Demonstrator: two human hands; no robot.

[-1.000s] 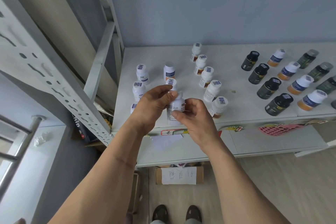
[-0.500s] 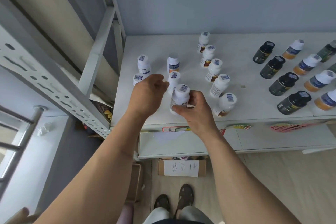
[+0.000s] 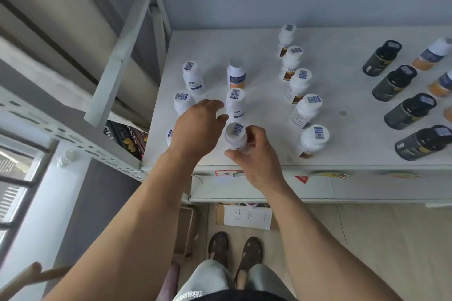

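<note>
A person's right hand [image 3: 256,161] clamps fingers and thumb round a capped white bottle [image 3: 235,138] close to the front edge of a white shelf [image 3: 342,154]; its contents are hidden. Just beside it, the left hand [image 3: 198,129] hovers, fingers loosely spread, gripping nothing. Behind, other white bottles [image 3: 303,80] stand in rows. Dark bottles [image 3: 411,110] line the right, with bare shelf between.

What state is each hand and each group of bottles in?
White round plastic bottle with barcode-stickered cap: upright, capped, gripped.
Right hand: grips that bottle.
Left hand: fingers relaxed, holding nothing.
Five white brown-labelled plastic bottles in a row: upright, capped.
Black round plastic bottles: upright, capped.
</note>
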